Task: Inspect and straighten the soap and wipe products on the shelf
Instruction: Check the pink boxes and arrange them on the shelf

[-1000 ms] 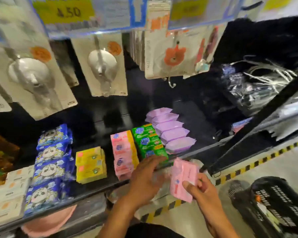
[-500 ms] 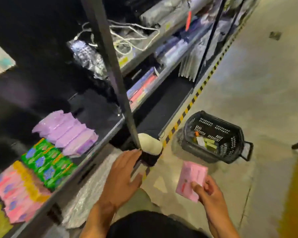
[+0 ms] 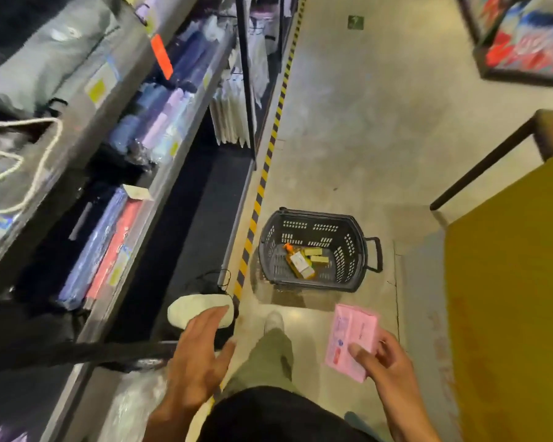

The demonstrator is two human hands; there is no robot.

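Note:
My right hand (image 3: 385, 368) grips a flat pink wipe pack (image 3: 351, 341) by its lower right corner, held over the concrete floor at the lower right. My left hand (image 3: 198, 355) hovers with fingers spread and nothing in it, just off the shelf's front edge (image 3: 134, 260) at the lower middle. The soap and wipe rows are out of view; the shelving on the left shows grey bagged goods and blue, purple and red flat packs (image 3: 106, 250).
A dark plastic shopping basket (image 3: 351, 231) stands on the floor ahead, holding an orange bottle (image 3: 297, 261) and small yellow boxes. A yellow-black striped line (image 3: 262, 177) runs along the shelf base. A yellow table (image 3: 508, 298) fills the right. A white slipper (image 3: 189, 309) lies by the shelf.
The view has swung right, away from the soap rows toward the aisle floor and basket. My left hand came off the shelf. The pink pack stays in my right hand.

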